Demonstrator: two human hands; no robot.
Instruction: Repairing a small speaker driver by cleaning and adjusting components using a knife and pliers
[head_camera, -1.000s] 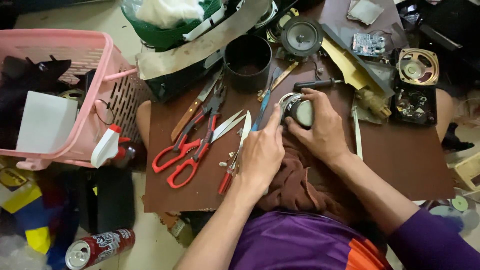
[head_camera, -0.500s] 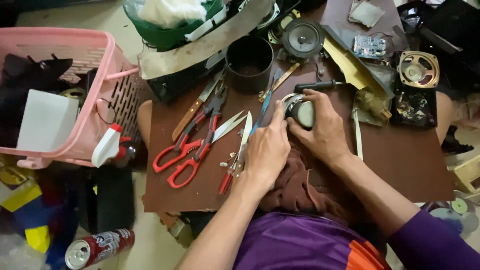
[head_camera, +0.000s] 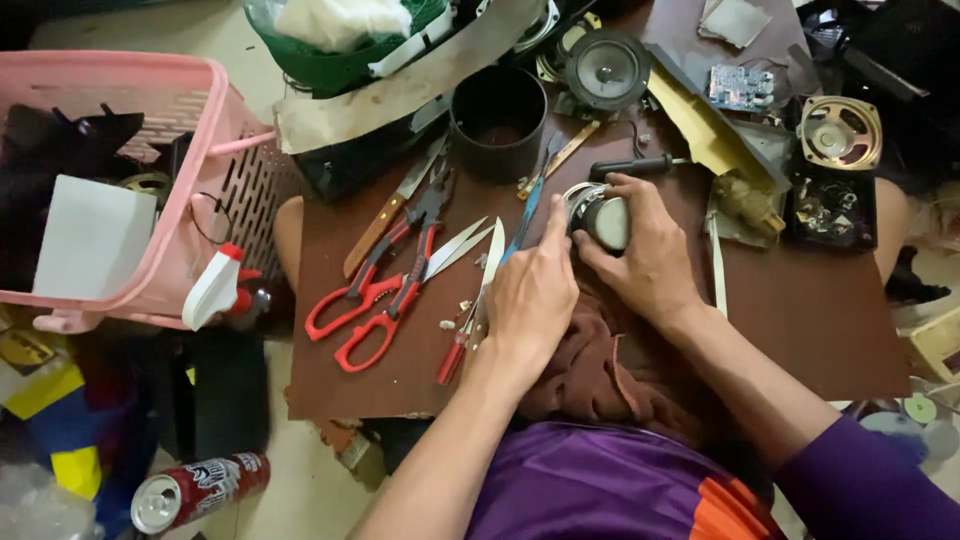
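Observation:
A small round speaker part (head_camera: 603, 218) with a grey magnet rests on the brown board (head_camera: 800, 320) near its middle. My right hand (head_camera: 645, 250) wraps around it from the right and below. My left hand (head_camera: 532, 290) presses on its left rim with the index finger stretched out. Just under the left hand lie a blue-handled tool (head_camera: 524, 215) and pale-bladed snips with red handles (head_camera: 470, 310). A brown cloth (head_camera: 590, 370) lies under both wrists.
Red-handled scissors (head_camera: 385, 290) and a wooden-handled knife (head_camera: 385, 215) lie to the left. A black cup (head_camera: 497, 120), a black speaker (head_camera: 606, 70), a screwdriver (head_camera: 630, 166), a gold-framed speaker (head_camera: 840, 132) and a circuit board (head_camera: 740, 88) sit behind. A pink basket (head_camera: 150, 170) stands left; a can (head_camera: 190, 490) lies on the floor.
My left hand has shifted slightly so its index finger now points up along the speaker part's left rim. My right hand stays clamped on the part.

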